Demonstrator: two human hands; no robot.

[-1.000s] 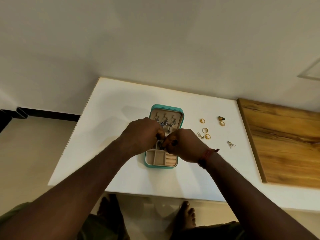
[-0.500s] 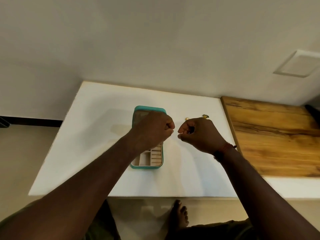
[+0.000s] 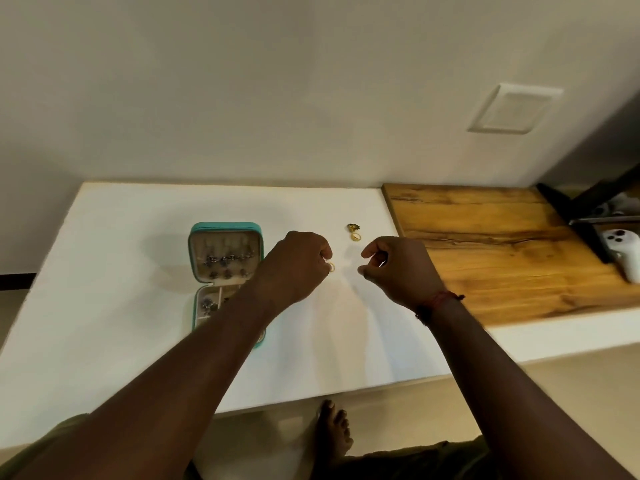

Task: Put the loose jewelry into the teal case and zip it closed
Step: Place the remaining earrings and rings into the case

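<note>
Since half a second ago both hands have moved to the right, away from the teal case (image 3: 225, 227), and its lid, which the left hand (image 3: 294, 268) covered before, is now in view. The left hand is curled and pinches a gold ring (image 3: 330, 267) at its fingertips, above the white table (image 3: 104, 306), just right of the case. The right hand (image 3: 398, 268) is near it but apart, with thumb and fingers bent toward each other; I cannot tell if something small is between them. A red thread bracelet (image 3: 440, 301) is on the right wrist.

Behind the hands, on the table, lie a dark-topped piece (image 3: 353, 226) and a gold band (image 3: 355, 237), touching or almost touching. To the right is a wooden board (image 3: 502, 254), and at its far right edge a white controller (image 3: 623, 251). A bare foot (image 3: 332, 431) shows under the table edge.

The left forearm crosses the near right part of the case and hides some compartments. The case lies open: the lid holds rows of small dark earrings, and one left compartment of the base holds a few more pieces.
</note>
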